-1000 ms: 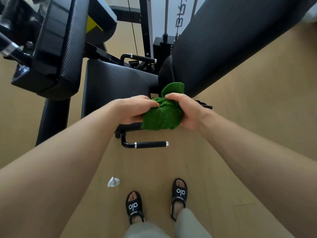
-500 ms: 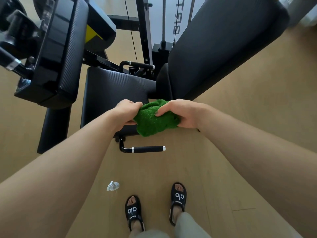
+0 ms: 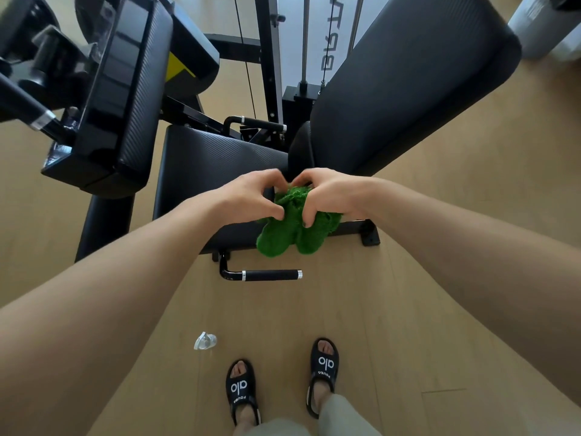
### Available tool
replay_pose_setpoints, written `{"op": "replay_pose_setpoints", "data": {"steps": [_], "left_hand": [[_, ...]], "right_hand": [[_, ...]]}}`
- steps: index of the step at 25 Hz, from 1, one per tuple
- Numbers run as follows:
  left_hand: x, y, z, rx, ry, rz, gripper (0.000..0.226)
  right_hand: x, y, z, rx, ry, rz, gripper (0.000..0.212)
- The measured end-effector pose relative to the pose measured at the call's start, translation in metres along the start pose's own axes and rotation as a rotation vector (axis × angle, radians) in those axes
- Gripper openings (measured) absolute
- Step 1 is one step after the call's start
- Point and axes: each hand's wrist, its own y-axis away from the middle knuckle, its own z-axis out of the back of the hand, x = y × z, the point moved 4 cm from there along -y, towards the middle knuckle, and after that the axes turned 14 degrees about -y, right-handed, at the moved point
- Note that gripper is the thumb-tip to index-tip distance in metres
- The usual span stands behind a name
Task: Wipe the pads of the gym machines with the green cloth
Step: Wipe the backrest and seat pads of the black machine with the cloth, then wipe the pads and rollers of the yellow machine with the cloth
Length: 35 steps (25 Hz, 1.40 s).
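Both hands bunch the green cloth at the centre of the frame.

We see the left hand (image 3: 251,196) and right hand (image 3: 330,193) with curled fingers pinching the green cloth (image 3: 292,234), in front of the black seat pad (image 3: 213,162).

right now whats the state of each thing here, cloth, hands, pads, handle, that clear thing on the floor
green cloth: bunched, held in the air by both hands, in front of the seat pad
left hand: pinches the cloth
right hand: grips the cloth
seat pad: bare, untouched
back pad: tilted, untouched
handle: free
clear plastic piece: lying on the floor
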Motion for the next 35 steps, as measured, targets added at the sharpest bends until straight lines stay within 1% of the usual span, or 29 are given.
{"op": "replay_pose_setpoints", "data": {"steps": [1,2,4,7,8,11,13,14,16,18,20,21,24,27,28,30,34,35], "left_hand": [[0.003,0.001,0.001,-0.013,-0.063,0.015,0.035],[0.005,0.002,0.000,-0.015,-0.113,0.027,0.027],[0.004,0.006,0.002,-0.031,-0.122,0.013,0.019],[-0.007,0.010,0.006,-0.099,-0.123,-0.041,0.016],[-0.011,0.010,0.007,-0.097,-0.148,-0.048,0.016],[-0.022,0.009,0.008,-0.060,-0.249,-0.091,0.027],[-0.032,0.007,0.006,-0.051,-0.367,-0.149,0.015],[-0.038,0.007,0.004,-0.040,-0.411,-0.168,0.008],[-0.049,0.004,-0.001,-0.018,-0.447,-0.207,0.010],[-0.063,0.004,-0.009,0.020,-0.431,-0.258,0.012],[-0.082,0.007,-0.021,0.064,-0.467,-0.348,0.008],[-0.094,0.010,-0.029,0.093,-0.500,-0.410,0.005],[-0.138,0.018,-0.059,0.177,-0.597,-0.558,0.014],[-0.202,0.028,-0.099,0.225,-0.718,-0.701,0.017],[-0.232,0.035,-0.121,0.251,-0.776,-0.763,0.017],[-0.281,0.049,-0.157,0.268,-0.856,-0.864,0.019],[-0.386,0.101,-0.263,0.350,-0.968,-1.120,0.016],[-0.412,0.117,-0.292,0.363,-0.985,-1.178,0.014]], "right_hand": [[0.002,0.001,0.001,-0.004,0.025,0.000,0.077],[0.003,0.002,0.001,-0.004,0.037,0.002,0.078],[0.005,0.003,0.002,0.010,0.039,0.019,0.077],[0.009,0.008,0.006,-0.011,0.113,0.034,0.073],[0.011,0.010,0.008,-0.026,0.177,0.034,0.070],[0.008,0.017,0.012,-0.085,0.409,0.019,0.062],[0.001,0.025,0.015,-0.163,0.475,0.005,0.051],[-0.004,0.030,0.016,-0.202,0.472,0.011,0.040],[-0.016,0.043,0.018,-0.292,0.440,0.047,0.023],[-0.033,0.062,0.018,-0.391,0.380,0.057,0.021],[-0.054,0.085,0.017,-0.464,0.318,0.027,0.020],[-0.067,0.100,0.017,-0.498,0.296,-0.005,0.019],[-0.113,0.153,0.013,-0.604,0.199,-0.092,0.022],[-0.159,0.217,0.006,-0.746,0.130,-0.135,0.027],[-0.181,0.248,0.004,-0.820,0.115,-0.168,0.026],[-0.220,0.299,-0.002,-0.911,0.094,-0.254,0.025],[-0.323,0.429,-0.034,-1.108,-0.050,-0.439,0.038],[-0.348,0.459,-0.047,-1.146,-0.076,-0.481,0.038]]}}
